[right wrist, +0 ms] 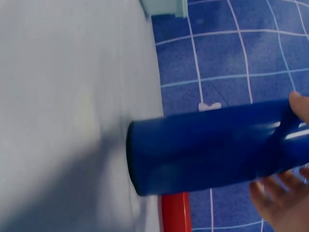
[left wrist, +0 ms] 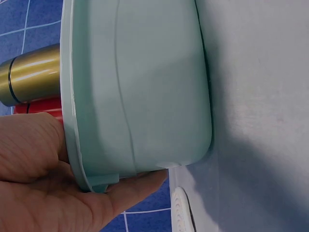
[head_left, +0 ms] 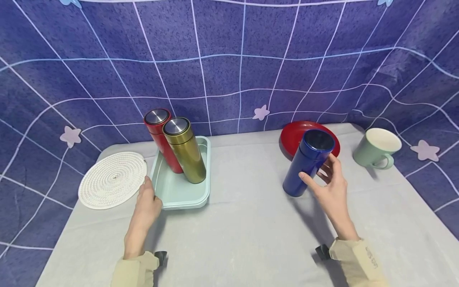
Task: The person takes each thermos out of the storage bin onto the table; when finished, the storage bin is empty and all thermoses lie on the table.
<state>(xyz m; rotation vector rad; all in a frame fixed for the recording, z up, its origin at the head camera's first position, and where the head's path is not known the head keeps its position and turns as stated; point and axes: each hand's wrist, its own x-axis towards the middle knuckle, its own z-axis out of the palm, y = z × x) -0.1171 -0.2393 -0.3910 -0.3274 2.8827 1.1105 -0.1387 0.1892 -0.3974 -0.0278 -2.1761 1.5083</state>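
Observation:
My left hand (head_left: 146,204) pinches the rim of a pale green plastic bin (head_left: 184,200) at its near left corner. In the left wrist view the fingers lie along the bin's outer wall (left wrist: 159,96). Inside the bin, a gold thermos (head_left: 188,157) and a red thermos (head_left: 167,146) stand side by side. My right hand (head_left: 334,195) holds a blue thermos (head_left: 305,167) near its upper half, thumb on the near side and fingers at the far right side. Its base is right at the table cloth, and the right wrist view shows the blue body (right wrist: 217,150) slightly slanted.
Behind the blue thermos lies a red plate (head_left: 292,135), with a green mug (head_left: 374,149) farther right. A round white woven mat (head_left: 112,181) lies left of the bin. A blue curtain (head_left: 229,75) with pale lines and stars hangs along the table's back edge.

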